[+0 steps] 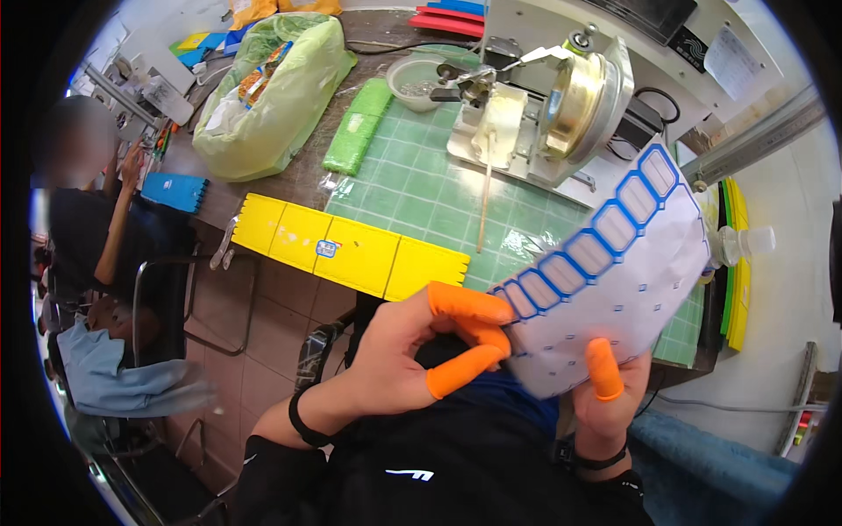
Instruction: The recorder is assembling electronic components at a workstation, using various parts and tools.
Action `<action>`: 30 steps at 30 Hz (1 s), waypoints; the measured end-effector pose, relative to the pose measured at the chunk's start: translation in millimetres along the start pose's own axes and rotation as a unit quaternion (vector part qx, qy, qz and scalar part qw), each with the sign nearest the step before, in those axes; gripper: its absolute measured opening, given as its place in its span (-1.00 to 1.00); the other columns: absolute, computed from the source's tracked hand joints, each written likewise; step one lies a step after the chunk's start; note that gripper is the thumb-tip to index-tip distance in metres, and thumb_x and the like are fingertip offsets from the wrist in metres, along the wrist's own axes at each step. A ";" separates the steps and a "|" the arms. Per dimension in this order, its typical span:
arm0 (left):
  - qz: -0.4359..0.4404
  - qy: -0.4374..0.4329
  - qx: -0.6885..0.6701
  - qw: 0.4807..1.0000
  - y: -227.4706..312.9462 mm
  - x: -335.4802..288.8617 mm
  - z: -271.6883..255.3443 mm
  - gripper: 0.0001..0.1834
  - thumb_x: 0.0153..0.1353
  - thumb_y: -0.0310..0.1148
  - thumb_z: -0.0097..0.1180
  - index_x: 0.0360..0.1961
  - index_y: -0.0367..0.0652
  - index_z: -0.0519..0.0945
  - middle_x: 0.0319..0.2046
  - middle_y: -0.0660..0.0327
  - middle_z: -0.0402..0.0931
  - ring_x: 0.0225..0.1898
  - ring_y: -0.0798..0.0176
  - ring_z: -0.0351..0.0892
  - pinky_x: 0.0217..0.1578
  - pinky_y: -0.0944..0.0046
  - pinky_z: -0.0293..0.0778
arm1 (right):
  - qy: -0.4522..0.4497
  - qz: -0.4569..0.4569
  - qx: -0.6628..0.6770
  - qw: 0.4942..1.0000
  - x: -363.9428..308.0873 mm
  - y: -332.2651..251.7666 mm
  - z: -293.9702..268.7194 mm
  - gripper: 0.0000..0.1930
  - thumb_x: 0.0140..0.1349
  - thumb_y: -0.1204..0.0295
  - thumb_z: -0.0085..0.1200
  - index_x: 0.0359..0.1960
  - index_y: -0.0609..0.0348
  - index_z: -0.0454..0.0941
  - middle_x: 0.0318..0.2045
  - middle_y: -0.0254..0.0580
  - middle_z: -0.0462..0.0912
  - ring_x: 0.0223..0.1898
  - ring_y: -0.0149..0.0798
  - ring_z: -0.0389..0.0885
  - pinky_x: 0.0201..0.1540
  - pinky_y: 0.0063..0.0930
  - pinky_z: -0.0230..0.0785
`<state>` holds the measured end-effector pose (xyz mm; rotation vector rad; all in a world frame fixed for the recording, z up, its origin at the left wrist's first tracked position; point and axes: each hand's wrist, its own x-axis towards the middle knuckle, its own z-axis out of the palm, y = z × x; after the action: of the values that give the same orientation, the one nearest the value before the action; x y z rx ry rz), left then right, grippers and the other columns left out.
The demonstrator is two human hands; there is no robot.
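A white sheet of stickers [645, 302] with a row of blue-framed labels along its upper edge tilts over the table's front. Its lower edge lies in my right hand [610, 399], the orange-capped thumb pressing on top; the fingers beneath are hidden. My left hand [399, 355], with orange finger cots, pinches at the sheet's left end, by the last labels of the row. Whether a label is lifting there, I cannot tell. Just beyond the left hand, a long yellow plastic strip [364, 267] lies along the table edge, bearing a small blue-and-white sticker [328, 249].
A machine with a brass-coloured wheel [572, 107] stands at the back on a green gridded mat [412, 197]. Left of it are a bowl [419, 83], a green bundle [358, 127] and a pale green plastic bag [272, 96]. At far left, a person [96, 219] sits near blue pieces [174, 190].
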<state>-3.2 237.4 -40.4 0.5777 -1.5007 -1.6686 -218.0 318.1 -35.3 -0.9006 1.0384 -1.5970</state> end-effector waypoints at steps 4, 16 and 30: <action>0.025 0.016 0.076 0.997 -1.2 -1.2 0.3 -0.61 0.16 -0.67 0.29 0.01 -0.35 0.49 -0.32 0.09 0.60 -0.29 0.23 0.66 -0.20 0.27 0.59 | -0.076 0.055 -0.063 0.994 3.5 3.0 4.7 -0.73 0.29 0.60 0.19 0.02 0.32 0.57 -0.03 -0.13 0.65 -0.02 -0.29 0.62 0.11 -0.40 0.41; 0.163 0.034 0.415 0.895 -5.1 5.8 11.2 -0.27 -0.16 -0.30 0.63 0.07 0.09 0.48 0.25 -0.02 0.16 0.24 -0.11 0.35 0.18 0.01 0.42 | 0.096 0.050 0.180 0.978 5.0 13.7 9.7 -0.76 0.32 0.64 0.14 0.01 0.33 0.56 -0.02 -0.06 0.65 0.00 -0.26 0.64 0.11 -0.38 0.45; 0.228 0.081 0.483 0.841 1.9 8.2 14.4 -0.57 -0.17 -0.43 0.57 -0.20 -0.08 0.70 -0.12 0.10 0.56 -0.10 0.03 0.57 -0.10 0.10 0.53 | -0.109 0.007 -0.165 0.980 8.1 7.7 1.7 -0.69 0.10 0.67 0.35 -0.08 0.37 0.66 -0.13 -0.03 0.73 -0.09 -0.21 0.71 0.04 -0.36 0.57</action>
<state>-18.5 239.5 -34.4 0.7599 -2.0952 -0.3960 -215.8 308.8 -41.4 -1.2587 1.1682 -1.2992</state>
